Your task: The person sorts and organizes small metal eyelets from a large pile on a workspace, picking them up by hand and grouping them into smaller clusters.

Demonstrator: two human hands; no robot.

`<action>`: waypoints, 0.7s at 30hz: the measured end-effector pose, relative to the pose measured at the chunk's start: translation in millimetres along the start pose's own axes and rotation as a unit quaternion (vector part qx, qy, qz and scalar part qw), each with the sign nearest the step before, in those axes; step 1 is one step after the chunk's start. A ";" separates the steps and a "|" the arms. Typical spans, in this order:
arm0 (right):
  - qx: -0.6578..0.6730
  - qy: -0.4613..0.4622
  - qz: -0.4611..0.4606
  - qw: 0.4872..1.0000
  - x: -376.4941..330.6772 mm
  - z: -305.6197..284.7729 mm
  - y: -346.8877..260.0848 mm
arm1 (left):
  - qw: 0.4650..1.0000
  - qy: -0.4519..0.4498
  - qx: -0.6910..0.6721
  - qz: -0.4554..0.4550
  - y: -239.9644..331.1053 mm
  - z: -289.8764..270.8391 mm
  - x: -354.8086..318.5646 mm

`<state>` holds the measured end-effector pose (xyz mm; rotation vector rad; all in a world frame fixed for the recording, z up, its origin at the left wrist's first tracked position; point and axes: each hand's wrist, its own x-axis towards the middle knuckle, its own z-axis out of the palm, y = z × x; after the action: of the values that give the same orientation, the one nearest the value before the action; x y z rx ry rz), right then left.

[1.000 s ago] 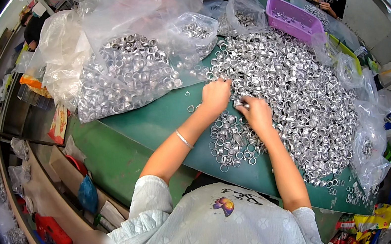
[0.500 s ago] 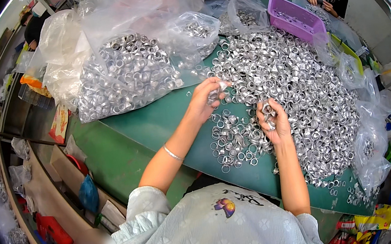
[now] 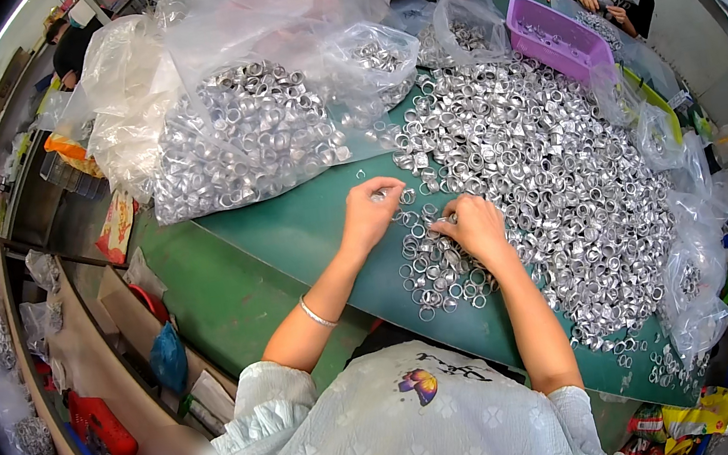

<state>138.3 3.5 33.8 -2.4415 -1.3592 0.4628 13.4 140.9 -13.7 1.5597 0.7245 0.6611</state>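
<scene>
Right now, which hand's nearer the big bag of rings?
Left. The left hand is in front of the bag, at its right end; the right hand is farther right.

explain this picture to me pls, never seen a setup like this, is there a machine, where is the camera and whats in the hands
There is no machine here, just a person's two bare hands. The view comes from a wide fisheye camera on that person's head, looking down, so straight edges bend near the rim.

On the green table lies a large pile of silver-coloured rings, with a smaller heap nearer the person. A clear plastic bag full of rings lies to the left, and a purple basket stands toward the far right.

The left hand holds something silver between its fingers. The right hand has its fingertips at the smaller heap; whether they grip a ring is too hard to tell.
</scene>
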 end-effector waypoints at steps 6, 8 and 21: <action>0.015 -0.041 -0.027 0.999 0.5 -3.7 14.4 | 0.916 -0.008 0.362 0.175 13.3 12.4 20.5; 0.044 -0.034 -0.014 0.998 1.6 -4.6 15.1 | 0.892 -0.030 0.405 0.198 14.3 19.6 29.2; 0.816 -0.100 0.037 0.568 -22.1 -0.9 61.5 | 0.867 -0.075 0.442 0.219 4.5 36.3 40.5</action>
<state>174.3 -46.5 11.9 -0.7913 -0.2665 1.2552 67.4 148.6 -12.8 2.6501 0.5764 0.5389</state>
